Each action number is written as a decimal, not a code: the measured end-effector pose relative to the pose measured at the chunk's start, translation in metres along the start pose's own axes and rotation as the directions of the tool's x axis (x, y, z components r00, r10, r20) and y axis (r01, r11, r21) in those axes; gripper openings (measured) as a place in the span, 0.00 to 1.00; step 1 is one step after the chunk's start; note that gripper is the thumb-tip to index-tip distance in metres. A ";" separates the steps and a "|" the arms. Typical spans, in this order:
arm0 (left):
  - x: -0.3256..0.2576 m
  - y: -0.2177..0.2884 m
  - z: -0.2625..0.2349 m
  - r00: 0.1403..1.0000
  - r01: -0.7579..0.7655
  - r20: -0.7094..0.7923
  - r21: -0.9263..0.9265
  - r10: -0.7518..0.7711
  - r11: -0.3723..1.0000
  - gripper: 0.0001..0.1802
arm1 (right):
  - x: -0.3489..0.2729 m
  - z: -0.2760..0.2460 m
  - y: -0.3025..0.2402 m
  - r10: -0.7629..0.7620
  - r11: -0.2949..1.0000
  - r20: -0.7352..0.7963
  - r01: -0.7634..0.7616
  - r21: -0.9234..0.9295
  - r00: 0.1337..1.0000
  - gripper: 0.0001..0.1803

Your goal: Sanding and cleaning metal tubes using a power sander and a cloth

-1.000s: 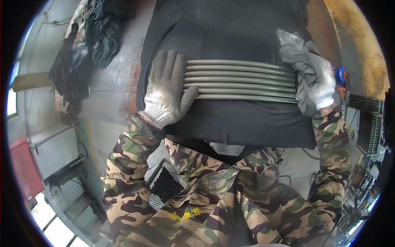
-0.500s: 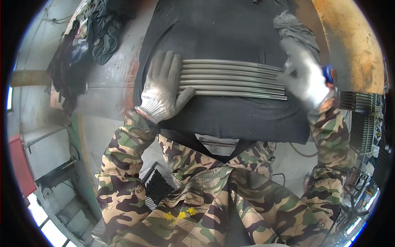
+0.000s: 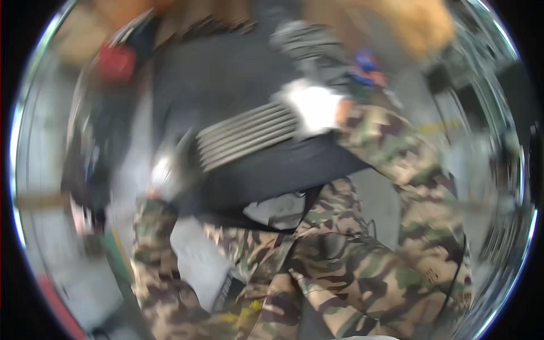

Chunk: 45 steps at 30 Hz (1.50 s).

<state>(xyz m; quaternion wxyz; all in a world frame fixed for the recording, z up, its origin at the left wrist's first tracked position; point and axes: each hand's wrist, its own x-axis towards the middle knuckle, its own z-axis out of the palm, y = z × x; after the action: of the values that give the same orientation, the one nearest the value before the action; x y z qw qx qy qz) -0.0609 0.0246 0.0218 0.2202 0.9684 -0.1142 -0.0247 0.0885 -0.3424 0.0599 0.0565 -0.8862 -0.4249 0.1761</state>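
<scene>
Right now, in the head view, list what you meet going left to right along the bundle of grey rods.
Left gloved hand → bundle of grey rods → right gloved hand → camouflage sleeve. The picture is blurred, so finer detail is unclear.

A black mat [image 3: 226, 85] fills the upper middle of the blurred frame, with a bundle of grey metal rods [image 3: 246, 135] lying slantwise directly on it.

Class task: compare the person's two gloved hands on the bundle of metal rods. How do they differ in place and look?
The left hand sits at the lower end of the bundle of metal rods, the right hand at the upper end. The right glove shows bright white; the left is greyer and more smeared by blur. Both wear work gloves, have camouflage sleeves, and rest against the rods over a black cloth.
</scene>
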 end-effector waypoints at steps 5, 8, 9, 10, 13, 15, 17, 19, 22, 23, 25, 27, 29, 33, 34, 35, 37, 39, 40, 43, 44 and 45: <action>-0.023 -0.029 0.006 0.983 0.154 0.093 0.067 -0.160 0.986 0.41 | 0.029 0.032 -0.014 -0.045 0.999 -0.033 0.045 -0.010 0.998 0.21; -0.015 -0.011 0.002 0.995 0.088 0.048 -0.014 -0.087 0.996 0.36 | 0.028 0.034 -0.020 -0.013 0.997 -0.074 0.008 -0.075 0.997 0.14; -0.008 -0.003 0.003 0.996 0.075 0.039 0.039 -0.077 0.996 0.32 | 0.024 0.034 -0.018 0.005 0.996 -0.081 -0.012 -0.084 0.997 0.12; -0.004 0.000 0.005 0.997 0.074 0.030 0.094 -0.077 0.993 0.28 | 0.021 0.036 -0.014 0.045 0.997 -0.088 -0.051 -0.064 0.995 0.16; -0.007 -0.017 0.026 0.995 0.098 -0.009 0.214 -0.098 0.972 0.23 | 0.023 0.054 -0.013 -0.038 0.999 -0.203 0.042 0.016 0.978 0.14; -0.001 -0.001 0.030 0.998 0.061 -0.049 0.243 -0.051 0.968 0.19 | 0.023 0.070 -0.008 -0.024 1.000 -0.335 0.021 -0.011 0.942 0.08; -0.001 0.008 0.026 0.988 0.153 -0.055 0.294 -0.143 0.943 0.17 | 0.031 0.068 -0.010 -0.013 1.000 -0.257 0.005 -0.030 0.966 0.12; -0.002 0.005 0.024 0.986 0.167 -0.037 0.317 -0.164 0.934 0.15 | 0.034 0.066 -0.013 -0.057 0.997 -0.317 0.035 -0.075 0.947 0.10; -0.022 0.014 0.016 0.982 0.176 -0.110 0.275 -0.150 0.945 0.14 | 0.023 0.049 -0.007 -0.335 0.933 -0.468 0.359 -0.040 0.818 0.06; -0.027 0.017 0.021 0.980 0.175 -0.144 0.272 -0.139 0.946 0.14 | 0.015 0.039 -0.003 -0.508 0.785 -0.563 0.619 0.009 0.652 0.11; -0.003 0.048 0.031 0.975 0.002 -0.219 0.128 0.027 0.992 0.17 | 0.005 0.076 0.018 -0.224 0.974 -0.460 0.183 -0.134 0.859 0.06; -0.039 0.031 0.039 0.930 0.075 -0.364 0.033 -0.058 0.997 0.21 | -0.024 -0.004 -0.066 -0.261 0.952 -0.437 0.154 -0.265 0.861 0.06; -0.044 0.047 0.034 0.930 0.176 -0.320 -0.046 -0.182 0.983 0.19 | -0.041 -0.049 -0.084 -0.337 0.907 -0.404 0.178 -0.381 0.851 0.10; -0.044 0.067 0.032 0.842 0.207 -0.437 -0.279 -0.316 0.938 0.21 | -0.055 -0.125 -0.108 -0.198 0.897 -0.737 0.422 0.128 0.646 0.15; -0.037 0.070 0.030 0.824 0.187 -0.451 -0.354 -0.343 0.916 0.21 | -0.044 -0.137 -0.109 -0.171 0.806 -0.785 0.543 0.236 0.596 0.11; -0.032 0.075 0.023 0.801 0.188 -0.459 -0.418 -0.385 0.889 0.21 | -0.030 -0.147 -0.118 -0.102 0.781 -0.816 0.554 0.289 0.569 0.08; -0.011 0.080 0.023 0.776 0.094 -0.462 -0.590 -0.430 0.802 0.18 | -0.017 -0.179 -0.141 -0.033 0.713 -0.819 0.588 0.382 0.572 0.10; 0.013 0.080 0.037 0.770 0.067 -0.446 -0.656 -0.457 0.752 0.17 | 0.000 -0.193 -0.157 0.039 0.763 -0.811 0.507 0.402 0.584 0.13; 0.020 0.075 0.048 0.789 0.159 -0.389 -0.618 -0.475 0.770 0.17 | 0.011 -0.187 -0.164 0.037 0.814 -0.755 0.418 0.403 0.655 0.14; 0.008 0.040 0.081 0.781 0.176 -0.448 -0.511 -0.435 0.842 0.16 | 0.038 -0.180 -0.178 0.006 0.773 -0.654 0.411 0.483 0.757 0.19; 0.009 0.049 0.078 0.779 0.175 -0.411 -0.582 -0.473 0.794 0.15 | 0.050 -0.177 -0.156 -0.118 0.604 -0.698 0.609 0.514 0.706 0.21; 0.009 0.056 0.073 0.776 0.172 -0.374 -0.649 -0.507 0.742 0.14 | 0.059 -0.178 -0.128 -0.220 0.390 -0.750 0.761 0.518 0.624 0.23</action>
<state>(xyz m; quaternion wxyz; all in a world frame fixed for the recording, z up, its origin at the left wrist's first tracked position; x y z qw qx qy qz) -0.0716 -0.0574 -0.0192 0.5184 0.8250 0.1505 0.1675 0.0933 -0.2069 0.2418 0.6280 -0.5831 -0.5132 0.0476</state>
